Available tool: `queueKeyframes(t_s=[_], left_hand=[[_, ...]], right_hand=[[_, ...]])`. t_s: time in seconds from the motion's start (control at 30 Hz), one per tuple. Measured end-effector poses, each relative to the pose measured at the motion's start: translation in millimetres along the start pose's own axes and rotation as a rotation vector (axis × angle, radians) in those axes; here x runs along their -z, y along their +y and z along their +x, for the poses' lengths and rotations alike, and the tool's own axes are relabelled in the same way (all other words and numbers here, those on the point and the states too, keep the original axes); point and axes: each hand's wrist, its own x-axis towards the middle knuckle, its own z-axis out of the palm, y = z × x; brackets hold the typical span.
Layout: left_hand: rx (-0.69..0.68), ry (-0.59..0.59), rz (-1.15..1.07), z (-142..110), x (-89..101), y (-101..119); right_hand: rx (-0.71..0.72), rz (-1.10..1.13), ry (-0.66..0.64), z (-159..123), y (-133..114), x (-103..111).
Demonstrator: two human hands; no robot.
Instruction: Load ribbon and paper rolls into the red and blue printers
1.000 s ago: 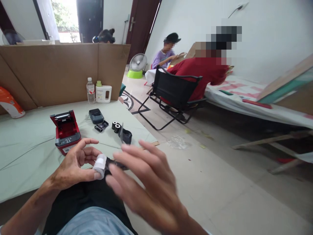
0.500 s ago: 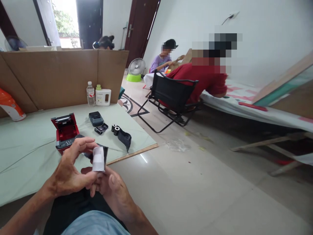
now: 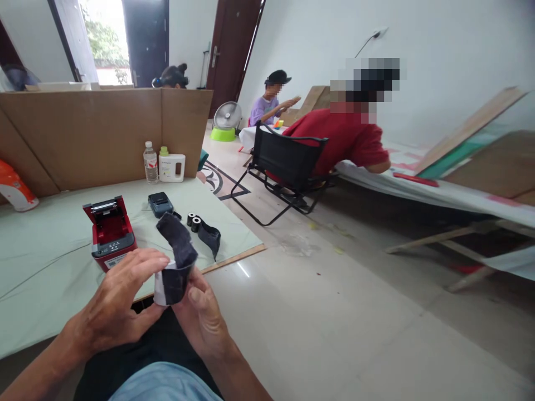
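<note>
Above my lap, a small white paper roll (image 3: pixel 159 291) with a black strip (image 3: pixel 175 239) around it is held between both hands. My left hand (image 3: pixel 115 298) grips the roll's left side, fingers on its top edge and thumb near the bottom. From the right, my right hand (image 3: pixel 204 314) closes on it, its fingers partly hidden behind the strip. The strip's loose end curls upward. Just beyond my left hand stands a red and black label printer (image 3: pixel 112 236) with its lid raised. Two small rolls (image 3: pixel 194 223) with a trailing black strip (image 3: pixel 210 239) lie on the table.
A small dark portable device (image 3: pixel 160 204) rests on the green-covered table (image 3: pixel 45 267). Behind are a water bottle (image 3: pixel 150 161), a white jug (image 3: pixel 172 168) and a cardboard screen (image 3: pixel 104 133). An orange bottle (image 3: pixel 16 184) lies left. A person in red sits on a black chair (image 3: pixel 288 156).
The roll has been turned, so its black strip now faces me and the loose end sticks up. My right hand has shifted slightly right. The view has moved a little.
</note>
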Motion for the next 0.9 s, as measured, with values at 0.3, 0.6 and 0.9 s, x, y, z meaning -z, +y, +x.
queueKeyframes(t_s=[0.3, 0.6, 0.9], left_hand=[[0.022, 0.034, 0.068, -5, -6.5, 0], [0.004, -0.031, 0.125, 2, -8.9, 8], [-0.095, -0.179, 0.398, 1, -13.9, 10]], right_hand=[[-0.386, 0.131, -0.092, -25, 52, 19], [-0.074, -0.108, -0.076, -10, 30, -2], [0.079, -0.497, 0.199, -2, 16, -2]])
